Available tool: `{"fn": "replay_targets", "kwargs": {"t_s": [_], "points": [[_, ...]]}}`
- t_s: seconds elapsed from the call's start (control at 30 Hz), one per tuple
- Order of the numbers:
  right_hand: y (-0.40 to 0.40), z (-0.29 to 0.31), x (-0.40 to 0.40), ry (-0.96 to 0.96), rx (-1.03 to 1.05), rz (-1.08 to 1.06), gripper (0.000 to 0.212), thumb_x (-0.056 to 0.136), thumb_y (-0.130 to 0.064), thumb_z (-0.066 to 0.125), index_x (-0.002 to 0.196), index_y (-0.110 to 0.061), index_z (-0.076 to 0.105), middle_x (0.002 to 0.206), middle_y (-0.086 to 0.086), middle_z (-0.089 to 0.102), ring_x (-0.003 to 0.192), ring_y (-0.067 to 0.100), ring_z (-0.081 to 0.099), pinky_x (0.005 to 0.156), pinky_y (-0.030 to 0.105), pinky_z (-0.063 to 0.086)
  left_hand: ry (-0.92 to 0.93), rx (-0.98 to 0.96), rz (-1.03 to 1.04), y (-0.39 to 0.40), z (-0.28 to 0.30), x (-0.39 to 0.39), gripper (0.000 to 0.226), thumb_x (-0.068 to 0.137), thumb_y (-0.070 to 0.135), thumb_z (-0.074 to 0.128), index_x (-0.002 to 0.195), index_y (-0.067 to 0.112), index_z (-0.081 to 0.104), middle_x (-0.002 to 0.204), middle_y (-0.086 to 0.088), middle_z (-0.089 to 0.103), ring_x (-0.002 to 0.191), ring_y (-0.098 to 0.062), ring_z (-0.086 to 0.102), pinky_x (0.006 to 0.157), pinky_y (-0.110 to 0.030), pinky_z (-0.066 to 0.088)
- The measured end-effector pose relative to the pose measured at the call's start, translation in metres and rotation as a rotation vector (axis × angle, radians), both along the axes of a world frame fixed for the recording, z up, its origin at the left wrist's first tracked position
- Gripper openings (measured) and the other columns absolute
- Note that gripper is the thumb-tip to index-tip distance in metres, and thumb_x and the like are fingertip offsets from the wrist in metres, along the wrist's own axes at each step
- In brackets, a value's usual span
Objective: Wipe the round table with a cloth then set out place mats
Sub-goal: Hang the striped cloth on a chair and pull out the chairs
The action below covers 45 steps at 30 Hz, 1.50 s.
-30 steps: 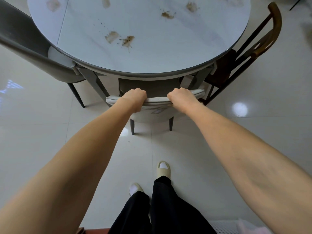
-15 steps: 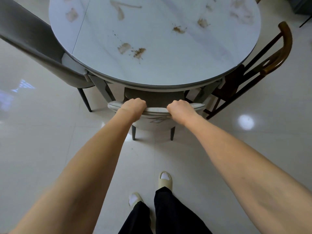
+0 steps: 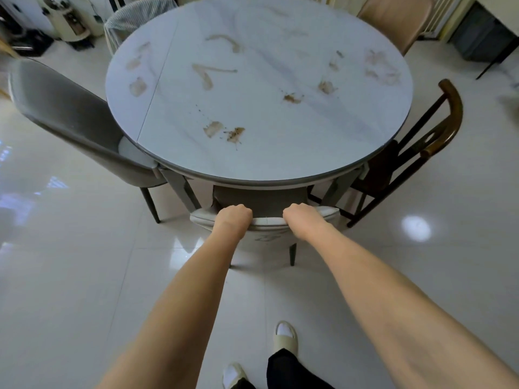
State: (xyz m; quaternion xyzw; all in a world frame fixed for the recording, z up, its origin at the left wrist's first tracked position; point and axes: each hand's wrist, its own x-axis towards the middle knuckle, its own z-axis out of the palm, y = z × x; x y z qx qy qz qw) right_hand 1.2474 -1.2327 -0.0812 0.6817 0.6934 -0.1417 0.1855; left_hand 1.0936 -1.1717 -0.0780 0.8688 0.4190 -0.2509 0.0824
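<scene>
The round white marble table (image 3: 280, 153) stands in front of me, its top marked by several brown stains (image 3: 235, 133). A light-backed chair (image 3: 266, 221) is tucked under the near edge. My left hand (image 3: 233, 217) and my right hand (image 3: 302, 217) both grip the top of that chair's backrest, fingers curled over it. No cloth or place mat is in view.
A grey chair (image 3: 70, 119) sits at the table's left, a dark wooden chair (image 3: 438, 127) at its right, a tan chair (image 3: 398, 18) at the far right and a white wire chair (image 3: 134, 15) at the far left. Glossy tiled floor (image 3: 84, 276) surrounds me.
The view has pulled back and risen, so the whole tabletop and the far chairs now show. Both hands stay closed on the chair's backrest.
</scene>
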Motion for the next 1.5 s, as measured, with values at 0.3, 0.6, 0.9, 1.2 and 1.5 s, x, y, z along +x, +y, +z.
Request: {"fn": "replay_targets", "kwargs": {"t_s": [0.3, 0.6, 0.9, 1.2, 1.5], "points": [[-0.007, -0.004, 0.000, -0.016, -0.041, 0.035, 0.025, 0.089, 0.004, 0.052, 0.110, -0.007, 0.060, 0.111, 0.013, 0.061, 0.102, 0.032, 0.059, 0.079, 0.037, 0.047, 0.016, -0.039, -0.029, -0.005, -0.005, -0.001, 0.035, 0.088, -0.009, 0.050, 0.120, 0.005, 0.056, 0.121, -0.013, 0.059, 0.112, -0.032, 0.058, 0.090, -0.036, 0.047], [0.003, -0.004, 0.010, -0.012, 0.012, 0.001, 0.027, 0.086, 0.009, 0.050, 0.106, -0.006, 0.059, 0.108, 0.014, 0.061, 0.101, 0.033, 0.059, 0.076, 0.037, 0.045, -0.019, -0.034, -0.007, 0.007, -0.007, 0.008, 0.037, 0.087, -0.012, 0.048, 0.119, 0.004, 0.055, 0.120, -0.013, 0.058, 0.111, -0.033, 0.058, 0.086, -0.036, 0.047], [-0.002, -0.001, 0.010, 0.011, 0.045, -0.059, 0.029, 0.087, 0.012, 0.047, 0.107, -0.005, 0.059, 0.110, 0.015, 0.061, 0.103, 0.033, 0.059, 0.072, 0.035, 0.041, -0.017, -0.029, 0.003, 0.006, -0.007, 0.011, 0.038, 0.087, -0.012, 0.048, 0.121, 0.003, 0.054, 0.121, -0.015, 0.056, 0.112, -0.034, 0.057, 0.087, -0.035, 0.046], [-0.002, -0.003, 0.007, 0.011, 0.045, -0.069, 0.029, 0.086, 0.013, 0.047, 0.105, -0.004, 0.059, 0.109, 0.016, 0.062, 0.103, 0.034, 0.059, 0.072, 0.035, 0.040, -0.006, -0.035, 0.027, 0.006, -0.008, 0.010, 0.039, 0.086, -0.013, 0.047, 0.121, 0.003, 0.054, 0.120, -0.015, 0.056, 0.111, -0.033, 0.057, 0.084, -0.034, 0.046], [-0.008, -0.006, 0.009, 0.034, 0.030, -0.117, 0.020, 0.086, 0.007, 0.051, 0.089, -0.013, 0.048, 0.097, 0.010, 0.061, 0.094, 0.029, 0.060, 0.074, 0.032, 0.035, -0.057, -0.030, -0.010, 0.004, -0.013, 0.000, 0.031, 0.085, -0.007, 0.049, 0.112, 0.008, 0.056, 0.110, -0.012, 0.061, 0.100, -0.031, 0.061, 0.072, -0.032, 0.042]]}}
